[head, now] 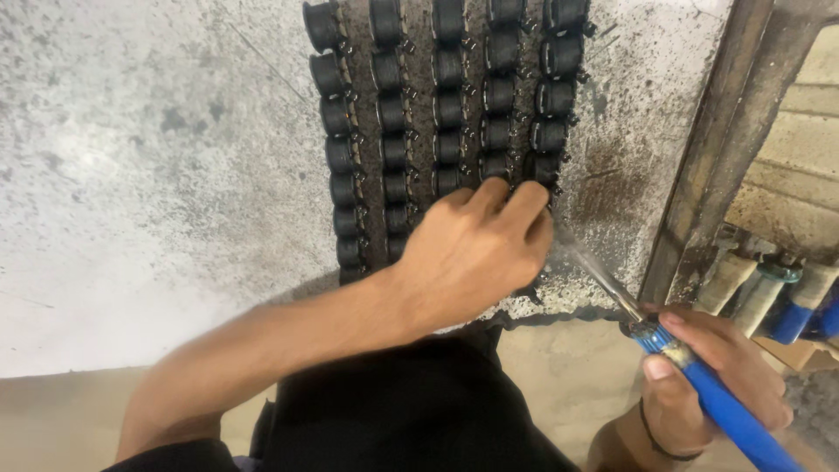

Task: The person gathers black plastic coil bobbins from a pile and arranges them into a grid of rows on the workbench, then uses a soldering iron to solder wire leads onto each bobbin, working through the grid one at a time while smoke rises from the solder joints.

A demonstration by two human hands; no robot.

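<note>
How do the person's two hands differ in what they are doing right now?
The left hand lies knuckles-up on the rows of small black cylindrical parts, fingertips pressing them; the right hand is wrapped round a blue hose, off the grey slab. The right wrist wears a thin dark band; the left shows none. Both are bare.

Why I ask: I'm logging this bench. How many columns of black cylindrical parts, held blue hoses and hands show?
black cylindrical parts, columns: 5
blue hose, held in the right hand: 1
hands, counting the left hand on the parts: 2
Total: 8
</note>
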